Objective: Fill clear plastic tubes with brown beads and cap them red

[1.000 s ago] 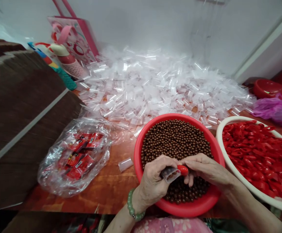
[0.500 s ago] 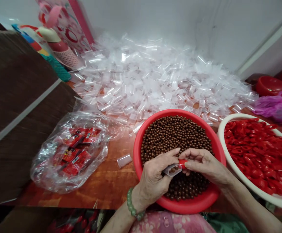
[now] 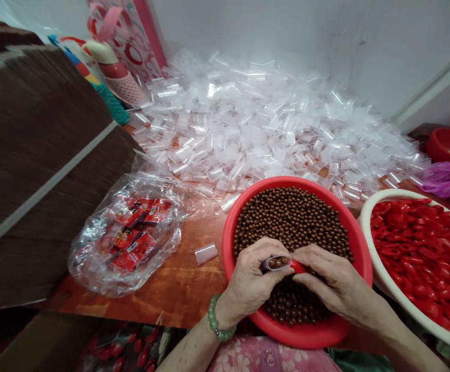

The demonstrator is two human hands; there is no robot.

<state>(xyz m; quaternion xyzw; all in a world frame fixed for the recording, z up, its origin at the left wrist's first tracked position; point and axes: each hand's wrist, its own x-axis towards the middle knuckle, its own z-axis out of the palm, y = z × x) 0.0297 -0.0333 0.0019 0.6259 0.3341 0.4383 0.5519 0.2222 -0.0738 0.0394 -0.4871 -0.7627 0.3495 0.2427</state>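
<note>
Over a red basin [image 3: 228,248] of brown chocolate-like balls [image 3: 290,214], my left hand [image 3: 250,276] is closed round a clear plastic sleeve [image 3: 277,262]. Several brown balls show inside the sleeve's open mouth. My right hand [image 3: 331,276] grips a red plastic cap [image 3: 297,266] between thumb and fingers, right against the sleeve's end. Whether the cap is inside the sleeve or only touching it, I cannot tell. A single empty clear sleeve [image 3: 206,253] lies on the wooden table left of the basin.
A white basin [image 3: 368,217] of red plastic caps [image 3: 418,253] stands at the right. Behind is a large heap of clear sleeves [image 3: 248,124]. On the left are an open clear bag [image 3: 93,268] of red packets [image 3: 135,250] and a strapped brown stack [image 3: 42,139]. A bottle [image 3: 116,77] stands behind.
My right hand has turned and its fingers have come down lower over the red cap. The filled sleeve is tilted so its mouth faces me more. The whole view has shifted slightly.
</note>
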